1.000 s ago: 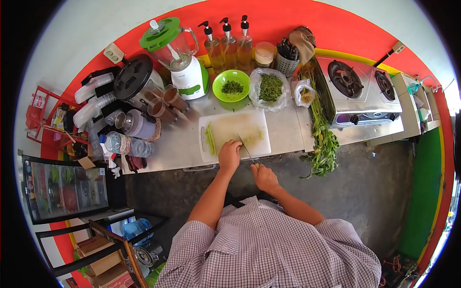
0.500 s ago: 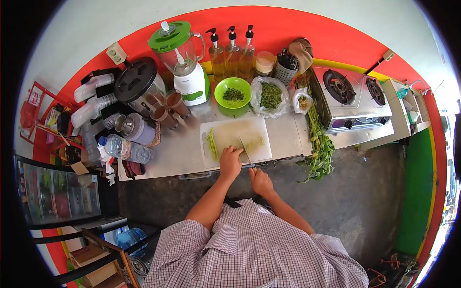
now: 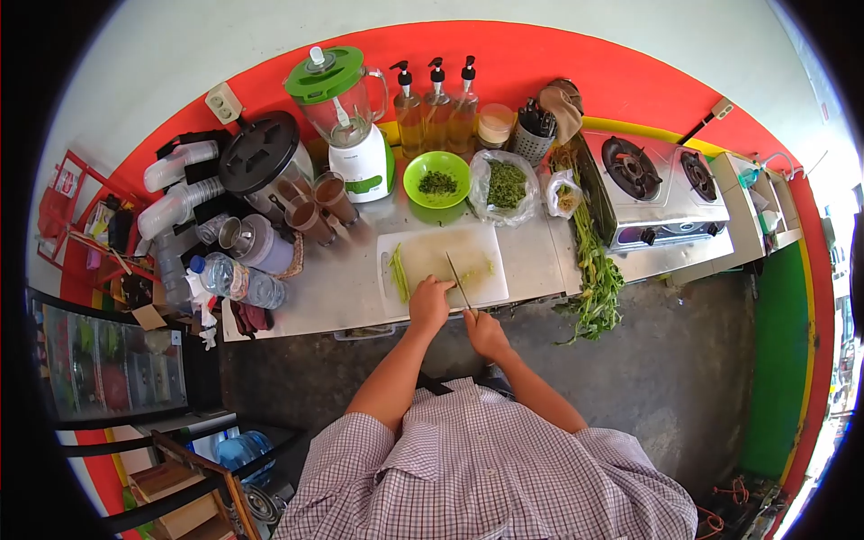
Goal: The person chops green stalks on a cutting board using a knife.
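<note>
Over the board, knife (slanted), forward from right grip

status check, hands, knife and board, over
Right grip on knife. Left grip close by knife, its hold unclear. Stalks lie on board, clear of knife.

- Blender stands beyond the left hand, leftward
- Three pump bottles stand straight beyond that hand
- Gas stove sits beyond the right hand, well rightward
- Water bottle is well left of the left hand
</note>
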The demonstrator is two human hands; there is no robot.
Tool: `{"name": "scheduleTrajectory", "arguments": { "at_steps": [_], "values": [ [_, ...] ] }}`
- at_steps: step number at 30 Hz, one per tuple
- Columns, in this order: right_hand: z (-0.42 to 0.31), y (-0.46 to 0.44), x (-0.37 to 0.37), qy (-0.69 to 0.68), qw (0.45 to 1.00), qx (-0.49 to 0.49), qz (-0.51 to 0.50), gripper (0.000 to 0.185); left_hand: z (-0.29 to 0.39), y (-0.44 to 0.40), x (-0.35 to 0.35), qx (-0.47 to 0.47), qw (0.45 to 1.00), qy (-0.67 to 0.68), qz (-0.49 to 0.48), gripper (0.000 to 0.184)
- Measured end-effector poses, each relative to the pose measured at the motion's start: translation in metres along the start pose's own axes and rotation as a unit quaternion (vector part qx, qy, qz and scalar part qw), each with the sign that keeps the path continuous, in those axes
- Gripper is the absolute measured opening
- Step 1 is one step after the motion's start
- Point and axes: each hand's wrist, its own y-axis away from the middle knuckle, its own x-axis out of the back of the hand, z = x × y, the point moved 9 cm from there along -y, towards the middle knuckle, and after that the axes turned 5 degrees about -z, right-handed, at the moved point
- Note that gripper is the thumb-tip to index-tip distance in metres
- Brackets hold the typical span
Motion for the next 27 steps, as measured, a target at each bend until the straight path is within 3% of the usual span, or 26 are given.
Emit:
{"name": "scheduleTrajectory", "arguments": {
  "at_steps": [7, 9, 13, 15, 16, 19, 21, 22, 24, 26, 27],
  "values": [
    [0.005, 0.005, 0.0, 0.051, 0.998, -0.008, 0.044, 0.061, -0.008, 0.005, 0.002, 0.021, 0.997, 0.065, 0.032, 0.02],
    [-0.001, -0.003, 0.001, -0.035, 0.999, -0.022, -0.023, 0.06, -0.018, 0.002, -0.001, 0.023, 0.995, 0.093, 0.041, 0.016],
    [-0.004, 0.015, -0.007, -0.075, 0.993, -0.064, -0.065, 0.061, -0.018, 0.0, -0.003, 0.028, 0.994, 0.104, 0.035, 0.014],
    [0.006, 0.004, -0.009, 0.096, 0.99, 0.042, 0.093, 0.062, -0.015, 0.002, -0.003, 0.023, 0.995, 0.088, 0.031, 0.013],
    [0.009, -0.003, -0.009, 0.099, 0.99, 0.043, 0.091, 0.062, -0.016, 0.001, -0.003, 0.025, 0.995, 0.09, 0.033, 0.013],
    [0.003, -0.014, -0.002, 0.012, 1.0, 0.002, 0.019, 0.061, -0.024, -0.004, -0.008, 0.02, 0.993, 0.114, 0.019, 0.013],
    [-0.013, 0.01, 0.001, -0.107, 0.985, -0.102, -0.092, 0.061, -0.031, -0.009, -0.014, 0.021, 0.986, 0.165, -0.01, 0.013],
    [-0.001, 0.007, -0.012, -0.109, 0.985, -0.099, -0.09, 0.061, -0.031, -0.011, -0.011, 0.018, 0.987, 0.162, -0.009, 0.013],
    [0.002, 0.007, -0.011, 0.063, 0.995, 0.024, 0.067, 0.061, -0.033, -0.012, -0.018, 0.044, 0.98, 0.19, -0.032, 0.012],
    [0.009, -0.006, -0.011, 0.082, 0.992, 0.05, 0.082, 0.06, -0.035, -0.014, -0.019, 0.039, 0.98, 0.192, -0.026, 0.011],
    [0.011, -0.018, -0.012, 0.013, 1.0, -0.012, 0.013, 0.06, -0.036, -0.014, -0.021, 0.035, 0.981, 0.192, -0.022, 0.011]
  ]
}}
